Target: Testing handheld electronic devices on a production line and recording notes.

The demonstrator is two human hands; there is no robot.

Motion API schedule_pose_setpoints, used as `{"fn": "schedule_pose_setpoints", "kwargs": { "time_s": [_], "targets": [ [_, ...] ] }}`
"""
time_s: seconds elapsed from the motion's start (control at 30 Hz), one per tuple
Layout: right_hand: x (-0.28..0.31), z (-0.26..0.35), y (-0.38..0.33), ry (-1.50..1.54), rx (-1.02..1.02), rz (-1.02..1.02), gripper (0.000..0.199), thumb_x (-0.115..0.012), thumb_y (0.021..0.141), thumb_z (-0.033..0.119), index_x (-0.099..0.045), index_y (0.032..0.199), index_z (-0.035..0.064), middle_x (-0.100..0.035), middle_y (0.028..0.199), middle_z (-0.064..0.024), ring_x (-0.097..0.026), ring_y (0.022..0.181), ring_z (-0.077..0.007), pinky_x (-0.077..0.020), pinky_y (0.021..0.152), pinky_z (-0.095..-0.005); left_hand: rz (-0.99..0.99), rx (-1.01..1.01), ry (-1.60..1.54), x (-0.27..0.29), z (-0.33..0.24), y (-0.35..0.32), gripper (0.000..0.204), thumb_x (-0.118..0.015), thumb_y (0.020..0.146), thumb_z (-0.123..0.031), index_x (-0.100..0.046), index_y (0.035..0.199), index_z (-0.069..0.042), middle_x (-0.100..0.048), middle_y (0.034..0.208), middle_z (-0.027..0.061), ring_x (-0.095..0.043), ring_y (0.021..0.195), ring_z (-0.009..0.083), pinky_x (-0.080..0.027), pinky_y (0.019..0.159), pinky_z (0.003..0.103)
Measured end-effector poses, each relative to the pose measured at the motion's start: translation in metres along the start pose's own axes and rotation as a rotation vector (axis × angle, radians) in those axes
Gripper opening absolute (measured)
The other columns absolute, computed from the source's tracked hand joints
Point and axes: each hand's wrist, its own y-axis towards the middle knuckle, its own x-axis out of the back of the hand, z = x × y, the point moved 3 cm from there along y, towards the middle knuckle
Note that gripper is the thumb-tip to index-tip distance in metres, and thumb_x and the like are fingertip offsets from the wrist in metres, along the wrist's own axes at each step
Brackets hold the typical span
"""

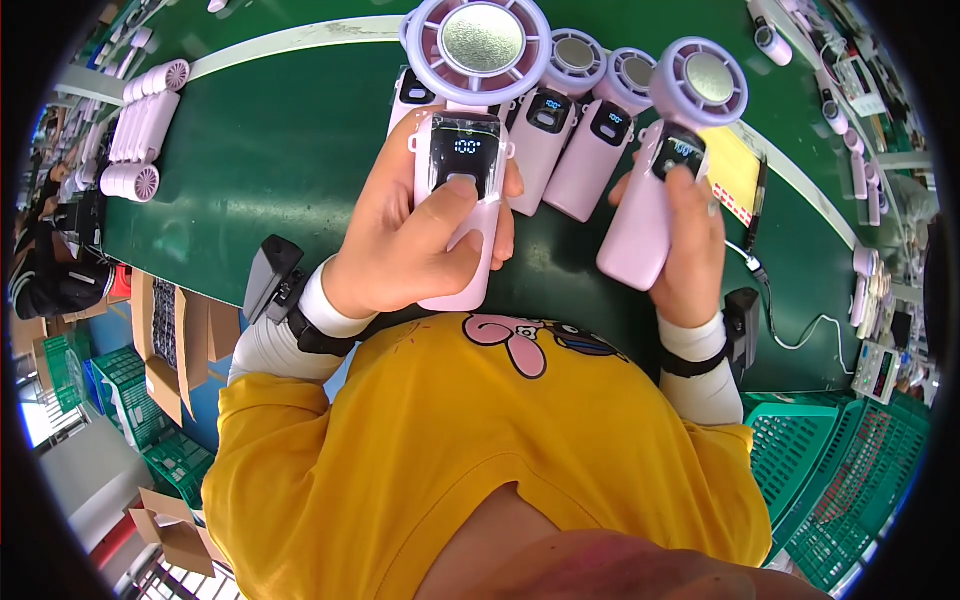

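Green table [270, 150]; I see left hand [412, 240] clamped round pink fan [466, 150] left of yellow sheet [735, 165], right hand [695, 245] round second fan [640, 215], nearer.

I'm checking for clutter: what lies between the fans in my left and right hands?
In the head view, two pink fans lie on the green table between the left-hand fan and right-hand fan.

Fans [585, 165] on table [250, 150], basket [785, 445] right
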Motion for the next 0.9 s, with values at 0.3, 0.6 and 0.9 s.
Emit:
{"fn": "schedule_pose_setpoints", "kwargs": {
  "time_s": [0.3,0.6,0.9],
  "targets": [
    [0.047,-0.014,0.034,-0.291,-0.055,-0.121,0.035,-0.055,0.084,0.032,-0.053,0.098,0.0003,-0.055,0.072,-0.0009,-0.049,0.06,-0.0067,-0.0383,0.053,-0.0207,-0.06,-0.018,-0.05,0.003,-0.003,0.003,0.047,-0.036,0.074,0.006,-0.026,0.119,-0.003,-0.05,0.095,0.0148,-0.056,0.063,0.02,-0.046,0.054,0.032],
    [0.056,-0.003,0.035,-0.709,-0.069,-0.119,0.033,-0.052,0.085,0.034,-0.058,0.088,0.0024,-0.048,0.064,0.0022,-0.041,0.055,-0.006,-0.0322,0.048,-0.0227,-0.142,-0.07,-0.019,0.008,-0.004,0.011,0.036,-0.039,0.08,-0.004,-0.03,0.115,-0.002,-0.05,0.093,0.0148,-0.055,0.065,0.0212,-0.047,0.054,0.031],
    [0.069,0.175,-0.027,-0.497,0.777,-0.432,0.03,-0.048,0.087,0.025,-0.059,0.096,-0.0011,-0.042,0.063,0.0025,-0.029,0.05,-0.0024,-0.0215,0.045,-0.0182,-0.039,-0.413,0.04,-0.009,-0.088,0.051,0.034,-0.042,0.084,-0.015,-0.033,0.113,0.0,-0.052,0.09,0.015,-0.055,0.062,0.0192,-0.047,0.052,0.029]
  ]
}}
